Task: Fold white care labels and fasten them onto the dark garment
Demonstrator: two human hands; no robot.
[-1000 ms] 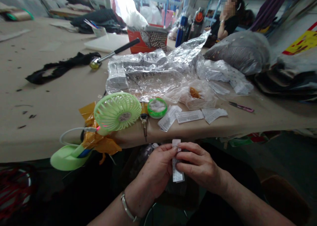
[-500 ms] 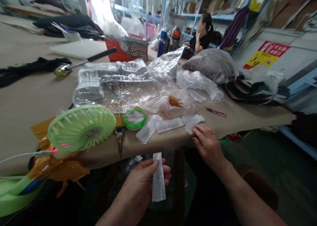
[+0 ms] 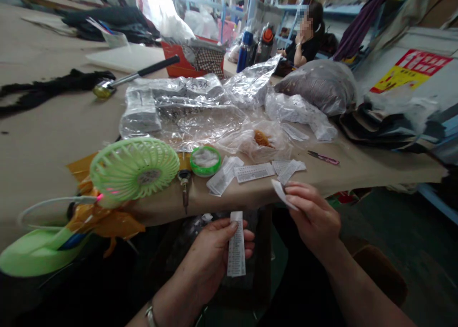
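Observation:
In the head view, my left hand (image 3: 218, 246) is closed below the table's front edge, its thumb pressing a few printed white labels (image 3: 236, 253) against the fingers. Just over the edge, my right hand (image 3: 315, 217) pinches another white label (image 3: 284, 195), tilted and seen nearly edge-on. Behind that hand lies a small fanned pile of labels (image 3: 288, 168). Left of the pile, a printed label strip (image 3: 254, 172) rests flat on the table, and more loose labels (image 3: 224, 175) overlap beside a green round tub (image 3: 205, 161) with white stuffing.
A green fan (image 3: 134, 169) and a screwdriver-like tool (image 3: 184, 188) sit at the front left. Clear plastic bags (image 3: 200, 121) cover the middle. Thread snips (image 3: 324, 157) lie at right. Behind are a hammer-like tool (image 3: 136, 76), bottles (image 3: 245, 52) and a seated person (image 3: 307, 40).
My right hand has lifted a label off the small pile and drawn it toward me. My left hand keeps its labels. The whole view has shifted slightly.

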